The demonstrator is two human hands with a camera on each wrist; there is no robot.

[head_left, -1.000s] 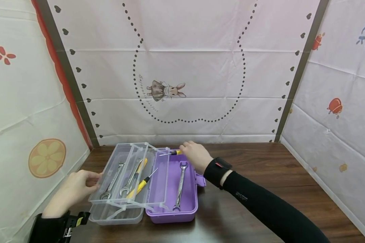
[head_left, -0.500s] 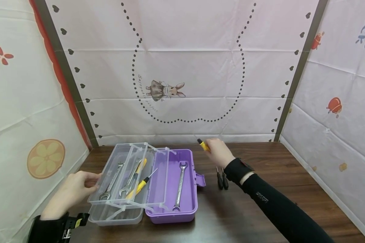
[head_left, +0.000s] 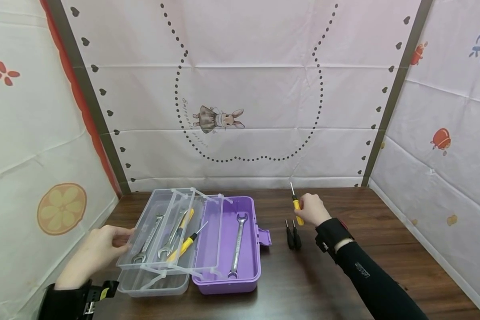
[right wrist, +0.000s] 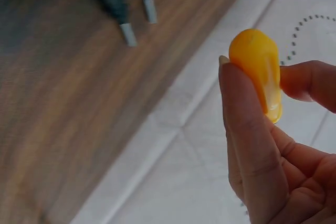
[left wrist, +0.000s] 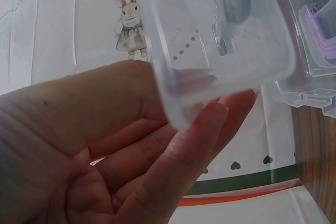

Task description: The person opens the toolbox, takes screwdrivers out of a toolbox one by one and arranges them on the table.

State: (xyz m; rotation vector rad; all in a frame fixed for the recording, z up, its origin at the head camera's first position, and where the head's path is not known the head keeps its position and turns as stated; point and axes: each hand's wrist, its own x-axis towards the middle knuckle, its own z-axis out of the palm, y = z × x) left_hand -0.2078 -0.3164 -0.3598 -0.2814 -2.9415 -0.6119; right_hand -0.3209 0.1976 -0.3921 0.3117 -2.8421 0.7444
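My left hand (head_left: 100,249) pinches the left edge of a raised clear plastic tray (head_left: 138,226); in the left wrist view the thumb and fingers lie on either side of its wall. Wrenches and yellow-handled screwdrivers (head_left: 186,243) show in or through the tray. It is hinged to a purple toolbox (head_left: 227,289), which holds a wrench (head_left: 237,249). My right hand (head_left: 314,209) pinches a yellow-and-black screwdriver (head_left: 297,206) by its handle, shaft pointing away. Two black screwdrivers (head_left: 290,238) lie on the table just left of and below that hand.
The toolbox's purple latch (head_left: 264,237) sticks out on its right side. Below the raised tray sits a clear lower section (head_left: 154,291). Printed cloth walls stand behind the brown wooden table (head_left: 364,231) and on both sides.
My right hand has carried the screwdriver rightward from the toolbox's far end and turned it so its shaft points away. The black screwdrivers have come into view. My left hand stays put.
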